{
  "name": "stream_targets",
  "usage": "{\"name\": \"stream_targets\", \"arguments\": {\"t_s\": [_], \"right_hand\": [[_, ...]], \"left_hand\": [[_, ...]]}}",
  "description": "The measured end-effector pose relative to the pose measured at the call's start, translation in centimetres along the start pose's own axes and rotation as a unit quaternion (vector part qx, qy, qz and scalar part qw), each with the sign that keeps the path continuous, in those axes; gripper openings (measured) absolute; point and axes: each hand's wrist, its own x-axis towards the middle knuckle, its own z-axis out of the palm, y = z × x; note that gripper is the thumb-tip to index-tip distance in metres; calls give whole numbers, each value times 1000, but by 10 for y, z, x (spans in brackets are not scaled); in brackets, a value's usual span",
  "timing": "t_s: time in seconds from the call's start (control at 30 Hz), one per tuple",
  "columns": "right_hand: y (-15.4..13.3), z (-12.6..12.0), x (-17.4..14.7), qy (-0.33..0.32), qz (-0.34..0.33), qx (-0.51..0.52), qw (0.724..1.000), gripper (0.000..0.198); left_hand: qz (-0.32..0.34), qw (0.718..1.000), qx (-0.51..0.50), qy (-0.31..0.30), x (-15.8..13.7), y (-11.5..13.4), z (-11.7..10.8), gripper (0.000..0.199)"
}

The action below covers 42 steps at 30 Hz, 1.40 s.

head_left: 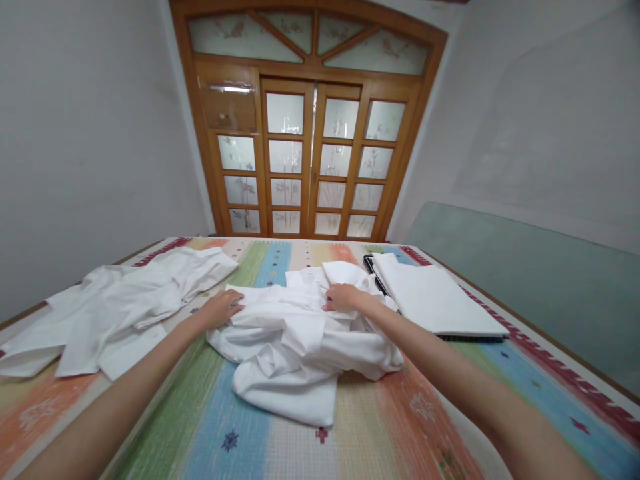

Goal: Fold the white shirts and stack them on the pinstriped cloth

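A crumpled white shirt (285, 340) lies bunched in front of me on the striped cloth, its folds hiding most of its shape. My left hand (223, 310) is closed on its upper left edge, with the fingertips partly out of sight in the fabric. At the upper right part of the same shirt, my right hand (344, 298) pinches a fold between thumb and fingers. Both forearms reach in from the bottom of the head view.
Another white garment (135, 293) is spread loosely at the left. On the right, a folded white garment (435, 297) rests on something flat and black. A striped, multicoloured cloth (240, 413) covers the table. Behind stands a wooden door (313, 153) with glass panes.
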Motion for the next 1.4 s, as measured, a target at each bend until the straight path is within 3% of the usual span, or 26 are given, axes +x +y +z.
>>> {"name": "stream_targets", "arguments": {"t_s": [0.13,0.3,0.6,0.9,1.07,1.27,1.4], "right_hand": [[4,7,0,9,-21,0,1000,45],[23,5,-5,7,-61,35,998,34],[51,-15,-28,171,-101,100,975,35],[64,-45,-42,371,-39,232,898,14],[68,-64,-44,410,-13,287,866,17],[72,-88,-47,431,-45,257,864,17],[70,-89,-46,444,-52,226,865,18]], "left_hand": [[0,1000,-11,29,-6,-1,6,32],[-7,999,-9,35,-9,4,2,32],[-33,996,-29,77,-9,4,-44,26],[-57,988,-118,81,-14,8,-81,19],[-13,979,-202,22,-12,10,-100,34],[-23,967,-224,-117,-20,31,-129,34],[-49,944,-291,-147,-25,43,-128,37]]}}
